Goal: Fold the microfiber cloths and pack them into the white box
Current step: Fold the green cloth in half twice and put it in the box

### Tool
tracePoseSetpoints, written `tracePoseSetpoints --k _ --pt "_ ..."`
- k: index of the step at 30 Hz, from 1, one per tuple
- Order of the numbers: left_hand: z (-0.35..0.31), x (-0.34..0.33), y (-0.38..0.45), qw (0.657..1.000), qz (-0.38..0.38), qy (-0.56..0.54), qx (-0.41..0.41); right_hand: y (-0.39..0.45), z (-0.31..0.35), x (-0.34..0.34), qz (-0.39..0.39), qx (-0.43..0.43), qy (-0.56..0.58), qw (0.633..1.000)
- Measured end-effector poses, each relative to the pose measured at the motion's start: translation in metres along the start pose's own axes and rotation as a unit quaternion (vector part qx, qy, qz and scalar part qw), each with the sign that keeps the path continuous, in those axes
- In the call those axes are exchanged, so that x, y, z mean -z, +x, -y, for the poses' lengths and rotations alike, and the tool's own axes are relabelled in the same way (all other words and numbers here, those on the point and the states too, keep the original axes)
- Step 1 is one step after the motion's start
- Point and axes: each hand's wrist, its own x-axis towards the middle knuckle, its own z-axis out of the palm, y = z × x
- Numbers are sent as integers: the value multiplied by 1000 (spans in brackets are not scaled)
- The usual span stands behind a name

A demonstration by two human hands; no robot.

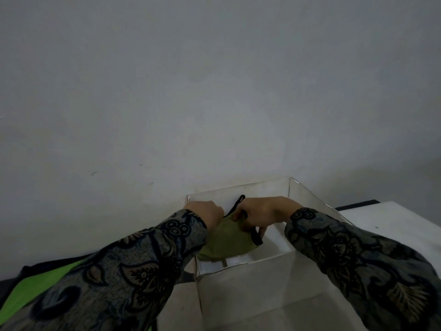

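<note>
Sleeves: your two patterned sleeves (pixel 133 271) fill the lower corners, dark with pale floral print, and run from the bottom edge up toward the box.
Left hand: your left hand (pixel 205 212) is curled at the upper left edge of the olive-green cloth (pixel 226 242); its fingers are turned away from you, so you cannot tell whether they actually pinch the fabric.
Right hand: your right hand (pixel 260 216) reaches in from the right with fingers bent down, gripping the cloth's top right corner where the black trim (pixel 256 235) runs.
Cloth: the olive-green cloth hangs bunched between your two hands, inside the opening of the box, its lower edge near the front wall.
Loop: a thin black loop (pixel 239 201) sticks up from the cloth between your hands, against the back wall of the box.
White box: the white box (pixel 250 290) stands open on the worktop, directly in front of you, its back wall against the grey wall (pixel 214 91); a pale bottom shows under the cloth.
Worktop: the white worktop (pixel 393 225) shows to the right of the box.
Green fabric: a bright green piece of fabric (pixel 40 285) lies at the lower left, partly under your left sleeve, with dark material beside it.
</note>
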Motion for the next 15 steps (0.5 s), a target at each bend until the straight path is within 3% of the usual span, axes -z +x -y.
tracePoseSetpoints --k 5,11,15 --pt "2 -12 10 997 -9 72 -18 8 -5 -7 39 -34 -25 998" --pt "3 -18 14 987 -76 138 -42 13 -12 -18 32 -70 -164 983" --pt "6 -20 12 991 -21 129 -24 9 -12 -12 5 -63 -193 979"
